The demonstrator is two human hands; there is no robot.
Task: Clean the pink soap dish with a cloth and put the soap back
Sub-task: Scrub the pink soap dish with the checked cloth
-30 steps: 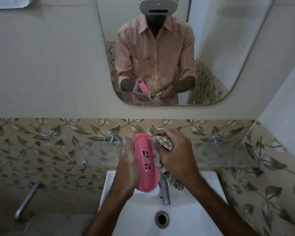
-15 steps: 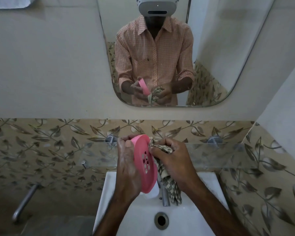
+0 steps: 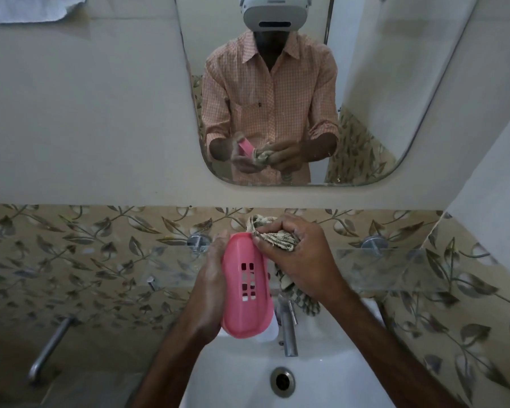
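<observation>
**Q:** What does the head view show?

**A:** A person's two bare arms reach out over a white basin (image 3: pixel 233 375) in a bathroom. The left hand (image 3: pixel 209 293) holds a pink soap dish (image 3: pixel 246 287) upright on its end. The dish is above the basin's back edge, just left of the metal tap (image 3: pixel 287 328).

**Q:** How are the left fingers placed?

**A:** The palm lies along the dish's left edge and the fingers curl round behind it, gripping it. The face with the small rectangular slots is turned toward the camera.

**Q:** And the right hand (image 3: pixel 298 257)?

**A:** Its fingers are closed round a bunched, patterned cloth (image 3: pixel 273 235), pressing it against the dish's top right edge. A loose tail of cloth hangs down behind the dish, near the tap.

**Q:** Is the soap visible?

**A:** A small white shape shows just beside the dish's lower end. I cannot tell what it is.

**Q:** What else is around?

**A:** A round drain (image 3: pixel 282 381) sits in the basin below the tap. A glass shelf (image 3: pixel 395 269) runs along the leaf-patterned tiles (image 3: pixel 71 245) behind the hands. Above, a mirror (image 3: pixel 365 83) reflects the person in a checked shirt and a white headset, holding dish and cloth. A white towel (image 3: pixel 27 8) hangs at top left.
</observation>
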